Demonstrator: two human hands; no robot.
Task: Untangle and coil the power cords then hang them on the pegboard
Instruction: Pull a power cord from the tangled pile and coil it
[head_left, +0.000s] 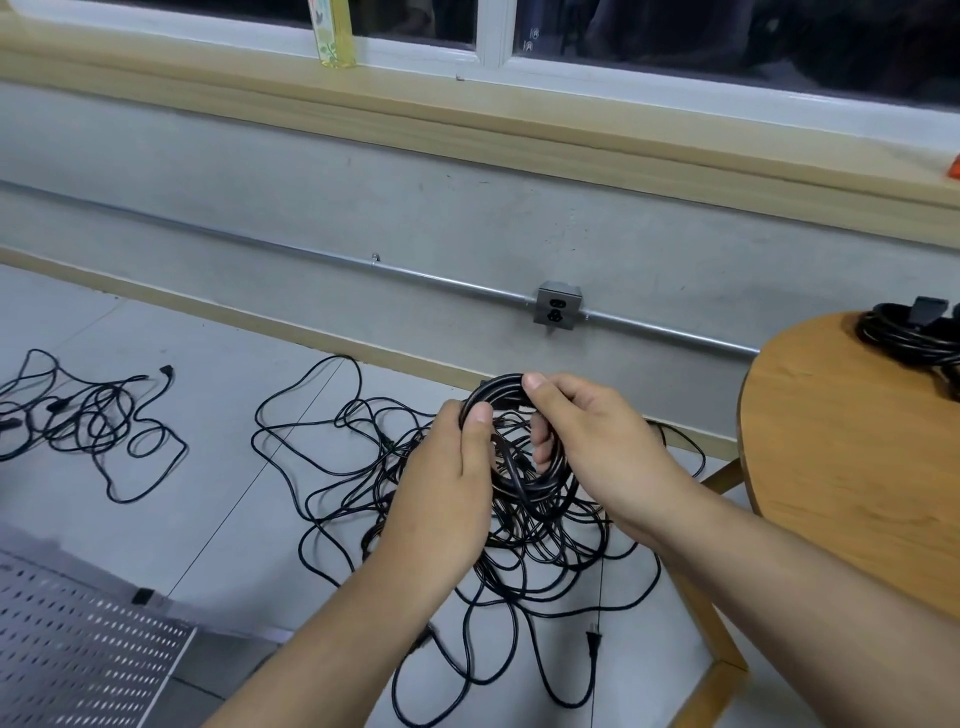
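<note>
A pale tiled floor (218, 395) runs to a grey wall at the far side. The round wooden table (852, 447) fills the right edge, and a perforated metal pegboard (78, 639) lies flat at the near left corner. In the middle of the floor sprawls a large tangle of black power cords (519, 566); a smaller tangle (88, 421) lies well apart at the far left. A finished bundle of cord (909, 338) sits on the far part of the table. Above the large tangle, both hands hold up a coil of black cord (496, 383), a strand trailing from it down into the heap. The left hand (441, 488) grips the coil's left side, its thumb (480, 421) pressed across the loops. The right hand (597, 441) clasps the upper right, thumb tip (537, 384) on top of the loops and fingers (543, 441) curled through the coil's opening. A metal wall outlet (557, 306) sits on the conduit beyond, and a two-pin plug (594, 644) hangs near the bottom.
</note>
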